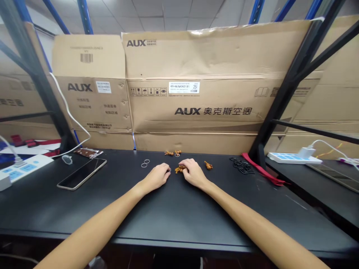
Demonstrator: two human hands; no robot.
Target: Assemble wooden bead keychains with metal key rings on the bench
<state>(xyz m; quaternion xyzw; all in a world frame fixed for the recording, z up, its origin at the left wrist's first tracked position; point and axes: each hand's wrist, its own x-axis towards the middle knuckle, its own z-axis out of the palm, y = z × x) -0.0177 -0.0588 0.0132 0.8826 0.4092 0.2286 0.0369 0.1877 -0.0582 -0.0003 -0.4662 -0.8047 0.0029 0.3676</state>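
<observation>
My left hand [157, 176] rests low over the black table, its fingers curled closed around a metal key ring [169, 170] that shows only in part. Close to its right, my right hand [194, 173] has its thumb and fingers on a small orange-brown figurine [178, 169], partly hidden by the fingers. Another brown figurine [208, 165] lies to the right of that hand. Behind both hands, by the cardboard, sit small brown figurines with rings [169, 153]. Two loose key rings [145, 163] lie to the left of my left hand.
A smartphone [82, 174] lies at the left near a brown packet [87, 152] and a power strip [26, 168]. Black loops [242, 166] and a red strap [262, 170] lie at the right by the metal frame. A cardboard wall [213, 93] closes off the back.
</observation>
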